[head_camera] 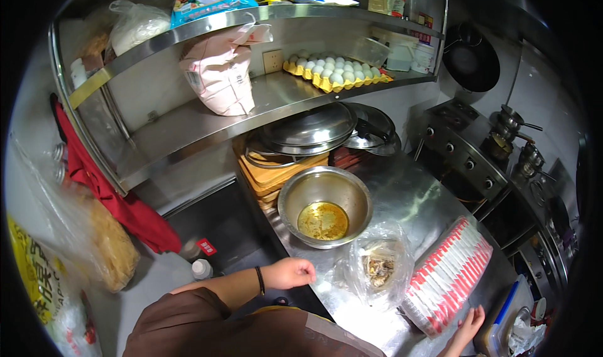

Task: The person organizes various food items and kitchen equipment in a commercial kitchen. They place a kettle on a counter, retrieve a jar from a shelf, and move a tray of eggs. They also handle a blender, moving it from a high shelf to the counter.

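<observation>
My left hand (289,273) is held over the near edge of the steel worktop (414,201), fingers loosely curled, nothing seen in it. A steel bowl (325,178) with yellow-brown liquid in its bottom stands beyond it. To its right lies a clear plastic bag (377,267) with dried brownish pieces inside. Farther right is a plastic-wrapped stack of red-and-white packs (450,277). My right hand (470,323) is beside the near right side of that stack, fingers extended; whether it touches the wrap cannot be told.
Wooden boards (264,178) and metal lids (311,126) sit behind the bowl. Overhead, a steel shelf (198,126) holds a pink-white sack (224,74) and a yellow tray of eggs (337,72). A stove (461,145) stands at right, with a lidded plastic container (506,319) nearer me.
</observation>
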Tool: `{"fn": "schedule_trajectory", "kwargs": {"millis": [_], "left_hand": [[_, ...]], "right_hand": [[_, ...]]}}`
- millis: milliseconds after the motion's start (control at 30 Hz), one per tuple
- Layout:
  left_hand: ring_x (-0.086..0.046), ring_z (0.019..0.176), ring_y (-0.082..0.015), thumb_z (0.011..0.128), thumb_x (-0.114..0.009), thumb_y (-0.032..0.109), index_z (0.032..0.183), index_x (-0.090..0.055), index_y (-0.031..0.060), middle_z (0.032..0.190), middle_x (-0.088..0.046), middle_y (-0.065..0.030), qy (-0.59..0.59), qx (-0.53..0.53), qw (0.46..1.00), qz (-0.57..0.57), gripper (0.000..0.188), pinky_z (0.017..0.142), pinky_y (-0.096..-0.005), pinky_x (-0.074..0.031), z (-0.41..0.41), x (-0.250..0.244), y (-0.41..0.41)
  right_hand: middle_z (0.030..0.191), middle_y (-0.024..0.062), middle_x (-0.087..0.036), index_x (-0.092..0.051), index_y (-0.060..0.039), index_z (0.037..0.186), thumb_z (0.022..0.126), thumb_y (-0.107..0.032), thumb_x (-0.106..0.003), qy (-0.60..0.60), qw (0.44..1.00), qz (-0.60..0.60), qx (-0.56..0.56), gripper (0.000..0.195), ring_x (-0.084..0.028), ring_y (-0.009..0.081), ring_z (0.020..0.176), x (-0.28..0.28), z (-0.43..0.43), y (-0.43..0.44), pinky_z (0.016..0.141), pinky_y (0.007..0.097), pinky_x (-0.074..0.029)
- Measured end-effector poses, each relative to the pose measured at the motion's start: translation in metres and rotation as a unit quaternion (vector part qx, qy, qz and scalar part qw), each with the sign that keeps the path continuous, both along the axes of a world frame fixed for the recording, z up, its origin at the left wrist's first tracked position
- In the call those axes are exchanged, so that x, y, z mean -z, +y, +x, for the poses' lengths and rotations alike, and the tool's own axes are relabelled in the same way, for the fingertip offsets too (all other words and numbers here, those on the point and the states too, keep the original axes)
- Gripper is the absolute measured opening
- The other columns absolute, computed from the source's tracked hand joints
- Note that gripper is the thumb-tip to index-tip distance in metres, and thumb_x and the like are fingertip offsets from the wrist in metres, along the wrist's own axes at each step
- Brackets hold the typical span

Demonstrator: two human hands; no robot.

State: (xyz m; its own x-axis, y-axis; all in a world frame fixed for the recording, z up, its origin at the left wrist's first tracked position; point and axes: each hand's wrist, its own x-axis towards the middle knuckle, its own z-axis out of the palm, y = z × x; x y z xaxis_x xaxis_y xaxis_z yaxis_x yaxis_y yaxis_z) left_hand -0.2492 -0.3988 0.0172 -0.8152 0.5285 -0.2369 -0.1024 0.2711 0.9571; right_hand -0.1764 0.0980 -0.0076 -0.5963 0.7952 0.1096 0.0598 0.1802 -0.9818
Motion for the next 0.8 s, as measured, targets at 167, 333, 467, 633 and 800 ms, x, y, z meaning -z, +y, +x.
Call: {"fn": "schedule_trajectory", "kwargs": {"millis": [167,333,467,633,800], "left_hand": [[-0.050,0.070,-0.0053,0.080,-0.059,0.015,0.083,-0.058,0.0056,0.079,-0.056,0.0003,0.158,0.010,0.981,-0.109,0.009,0.063,-0.0208,-0.042,-0.069,-0.064,-0.056],[-0.055,0.067,-0.0188,0.073,-0.060,0.017,0.075,-0.062,0.0084,0.073,-0.056,-0.0085,0.459,-0.006,0.862,-0.216,0.010,0.061,-0.0297,-0.044,-0.167,-0.152,-0.095],[-0.057,0.075,-0.0268,0.072,-0.055,0.016,0.075,-0.062,0.0069,0.078,-0.057,-0.0121,0.486,-0.076,0.803,-0.337,0.012,0.067,-0.0349,-0.046,-0.233,-0.195,-0.114],[-0.055,0.086,-0.0294,0.071,-0.052,0.011,0.081,-0.063,0.0065,0.088,-0.057,-0.0136,0.476,-0.121,0.711,-0.503,0.016,0.075,-0.0372,-0.045,-0.308,-0.214,-0.121],[-0.053,0.092,-0.0301,0.072,-0.054,0.015,0.087,-0.061,0.0053,0.096,-0.055,-0.0154,0.416,-0.205,0.718,-0.519,0.019,0.080,-0.0376,-0.043,-0.370,-0.216,-0.127]], "right_hand": [[0.104,0.0018,-0.052,-0.048,-0.0081,0.110,0.083,-0.017,-0.052,0.025,0.989,-0.004,-0.147,0.028,-0.050,0.0086,0.086,-0.066,-0.055,-0.095,0.063,0.0184,-0.039],[0.090,0.0004,-0.054,-0.052,-0.0057,0.100,0.079,-0.010,-0.055,0.030,0.943,0.040,-0.329,0.021,-0.050,0.0076,0.077,-0.109,-0.137,-0.204,0.060,0.0198,-0.042],[0.079,-0.0010,-0.053,-0.053,-0.0054,0.096,0.080,-0.013,-0.056,0.026,0.897,0.038,-0.439,0.018,-0.049,0.0058,0.068,-0.129,-0.217,-0.290,0.055,0.0204,-0.042],[0.079,-0.0020,-0.054,-0.052,-0.0084,0.097,0.080,-0.020,-0.058,-0.027,0.884,-0.028,-0.465,0.022,-0.051,0.0070,0.068,-0.154,-0.314,-0.346,0.055,0.0233,-0.042],[0.086,0.0002,-0.053,-0.048,-0.0075,0.103,0.078,-0.027,-0.060,-0.032,0.877,-0.041,-0.478,0.034,-0.052,0.0100,0.069,-0.175,-0.408,-0.379,0.057,0.0260,-0.044]]}}
